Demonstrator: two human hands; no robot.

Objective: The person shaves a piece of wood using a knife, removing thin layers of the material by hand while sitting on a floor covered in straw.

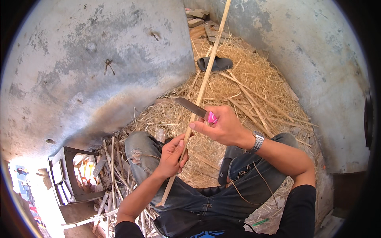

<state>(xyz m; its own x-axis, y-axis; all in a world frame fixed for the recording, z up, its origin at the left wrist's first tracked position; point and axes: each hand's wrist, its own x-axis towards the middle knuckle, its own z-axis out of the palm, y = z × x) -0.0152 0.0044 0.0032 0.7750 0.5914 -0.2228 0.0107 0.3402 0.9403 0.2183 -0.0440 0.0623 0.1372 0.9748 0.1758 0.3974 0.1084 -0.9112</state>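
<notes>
Person sits on the ground, legs bent, in dark jeans (139, 152) with a frayed tear on the left knee. Long pale wooden strip (205, 77) runs diagonally through the middle of the view: top end leaves the upper edge, lower end sits over the lap, near the left thigh.

Left hand (171, 156): fingers clamped on the strip's lower part, thumb on the near face, fingertips curled round the side. Right hand (226, 127): fingers closed round the pink handle (212, 118) of a knife, thumb stretched out to the strip just above the left hand. Dark knife blade (191, 107) points left and crosses the strip; can't tell if the edge touches the wood. Metal-band watch (257, 142) on the right wrist.

Beyond the hands: heap of straw-coloured shavings (274, 85), more loose strips (251, 98) lying across it, dark slipper (224, 64) on it, partly behind the held strip. Grey, patchy walls (99, 47) on both sides. Bricks (195, 22) at the top, in the gap between them. Lower left: dark open frame (89, 196), with thin sticks (113, 170) piled beside it. Small green item (260, 222) on the ground, lower right, kind unclear.
</notes>
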